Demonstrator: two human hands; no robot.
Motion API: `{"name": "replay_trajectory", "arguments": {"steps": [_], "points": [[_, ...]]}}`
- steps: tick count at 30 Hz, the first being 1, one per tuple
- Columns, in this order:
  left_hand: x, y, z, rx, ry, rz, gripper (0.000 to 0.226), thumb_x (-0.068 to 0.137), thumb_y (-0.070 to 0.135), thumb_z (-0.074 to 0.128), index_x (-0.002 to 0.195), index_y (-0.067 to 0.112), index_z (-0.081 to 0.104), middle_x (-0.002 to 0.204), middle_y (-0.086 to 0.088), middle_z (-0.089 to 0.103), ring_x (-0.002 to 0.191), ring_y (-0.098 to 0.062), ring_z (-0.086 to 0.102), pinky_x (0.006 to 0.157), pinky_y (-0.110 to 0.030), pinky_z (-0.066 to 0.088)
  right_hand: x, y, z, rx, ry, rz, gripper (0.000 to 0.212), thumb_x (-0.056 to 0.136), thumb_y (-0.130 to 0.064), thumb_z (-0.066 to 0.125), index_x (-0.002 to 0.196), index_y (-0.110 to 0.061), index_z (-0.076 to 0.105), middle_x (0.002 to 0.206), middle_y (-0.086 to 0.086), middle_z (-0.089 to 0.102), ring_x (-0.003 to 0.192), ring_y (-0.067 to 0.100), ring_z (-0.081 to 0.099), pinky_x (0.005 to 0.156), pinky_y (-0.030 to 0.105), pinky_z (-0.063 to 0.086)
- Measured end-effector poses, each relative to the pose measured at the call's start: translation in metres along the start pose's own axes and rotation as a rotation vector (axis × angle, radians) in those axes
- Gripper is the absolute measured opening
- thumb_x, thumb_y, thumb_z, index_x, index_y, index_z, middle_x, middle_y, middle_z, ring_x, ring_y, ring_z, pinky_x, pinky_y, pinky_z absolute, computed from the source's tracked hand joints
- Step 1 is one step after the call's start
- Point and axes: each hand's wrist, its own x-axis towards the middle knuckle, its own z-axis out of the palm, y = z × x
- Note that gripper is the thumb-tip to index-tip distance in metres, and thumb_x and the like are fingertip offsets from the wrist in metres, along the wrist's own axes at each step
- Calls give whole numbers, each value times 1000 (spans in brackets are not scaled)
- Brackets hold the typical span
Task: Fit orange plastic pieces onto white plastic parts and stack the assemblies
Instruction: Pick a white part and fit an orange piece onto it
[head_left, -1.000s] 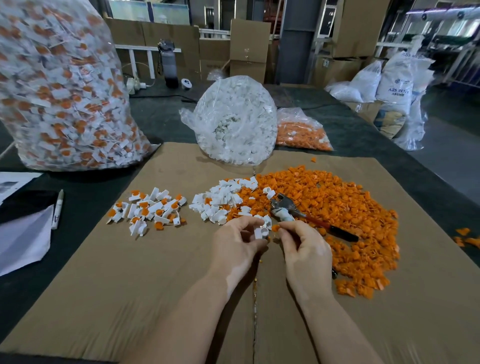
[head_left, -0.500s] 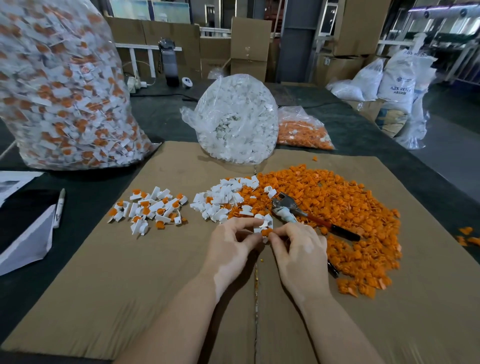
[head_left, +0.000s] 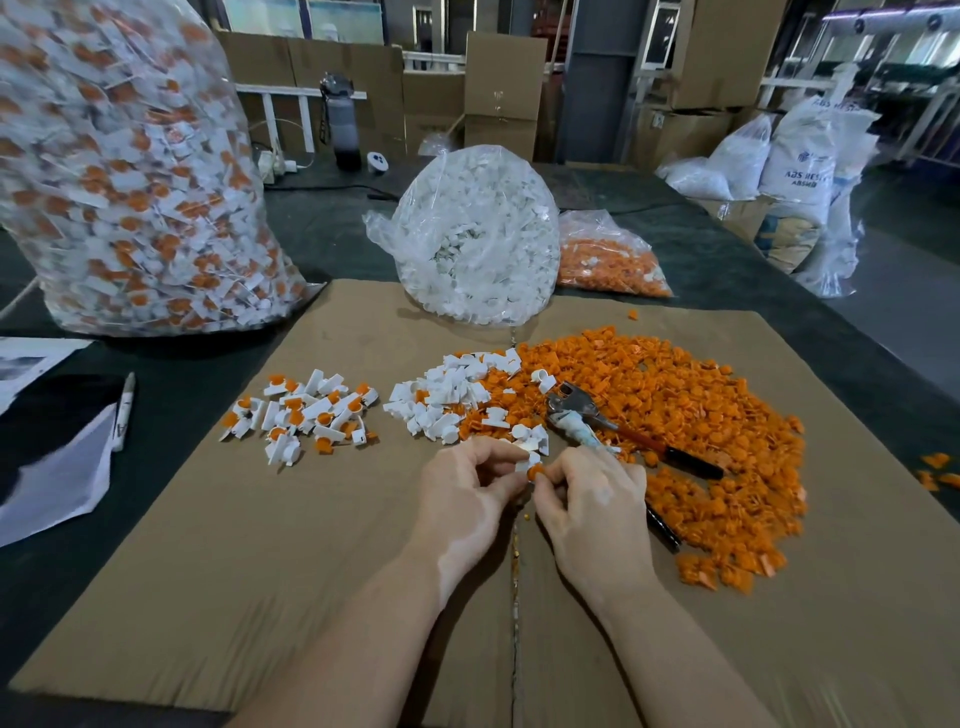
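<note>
Cardboard sheet (head_left: 218, 561) on dark table (head_left: 727, 260); cartons (head_left: 501, 88) behind.

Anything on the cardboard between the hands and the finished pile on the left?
Nothing visible. The left hand and right hand hold a white part with an orange piece; bare cardboard runs to the finished pile.

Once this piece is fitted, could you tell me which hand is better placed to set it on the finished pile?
Probably the left hand: it pinches the white part, and the finished pile lies on its side of the cardboard.
</note>
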Motion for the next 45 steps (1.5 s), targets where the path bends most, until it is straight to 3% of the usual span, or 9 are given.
{"name": "replay_trajectory", "arguments": {"steps": [5,11,15,17,20,24,34,40,45], "points": [[1,0,0,-82,-5,-35,18,79,0,69,86,16,68,83,-13,67,72,-19,65,65,-18,52,-1,-1,1,-31,-16,-26,30,66,-1,79,57,-9,52,55,3,52,55,23,52,60,40,39],[3,-1,-2,-188,-7,-41,20,83,-2,64,90,16,67,82,-15,66,69,-18,65,69,-28,56,-1,2,0,64,-33,16,18,74,-12,78,65,-12,63,63,-2,59,65,20,56,66,36,38],[4,0,-4,-211,9,-25,25,84,-3,62,94,19,69,77,-4,59,71,-19,60,75,-34,53,0,4,0,240,-23,76,11,75,-15,77,79,-12,67,75,-3,61,76,13,52,71,26,42],[3,1,-5,-209,-6,-21,26,84,-3,62,94,19,69,79,-8,62,71,-20,61,77,-36,53,0,4,-1,267,-10,68,19,74,-12,78,90,-10,69,81,-2,61,81,12,51,75,15,40],[2,2,-6,-144,-36,6,22,85,0,62,101,14,69,89,-14,69,72,-18,64,78,-33,54,1,4,-2,256,-40,12,30,76,-9,76,105,-13,70,85,-2,58,86,11,49,81,9,34],[1,2,-6,-125,-42,19,21,85,1,62,100,13,70,88,-13,70,69,-14,65,68,-19,53,2,3,-4,253,-56,-2,28,78,-7,73,106,-14,71,85,0,57,87,12,47,82,9,33],[2,0,-7,-59,-44,12,20,85,11,66,103,18,70,95,-2,70,90,-17,65,85,-33,53,3,2,-4,226,-40,-5,21,77,-6,74,98,-9,73,86,3,60,87,17,52,78,21,39],[3,1,-5,-18,-4,40,16,82,13,69,98,18,71,91,-1,69,85,-10,64,75,-17,52,3,2,-2,216,-18,-13,25,74,-6,77,98,-11,73,85,3,60,85,19,53,77,28,44],[5,1,-2,-116,15,-28,16,80,9,71,92,19,69,82,-8,68,77,-19,64,70,-19,49,8,7,-10,-60,48,264,35,83,-26,68,116,-16,64,109,4,59,106,23,50,88,37,28]]}}
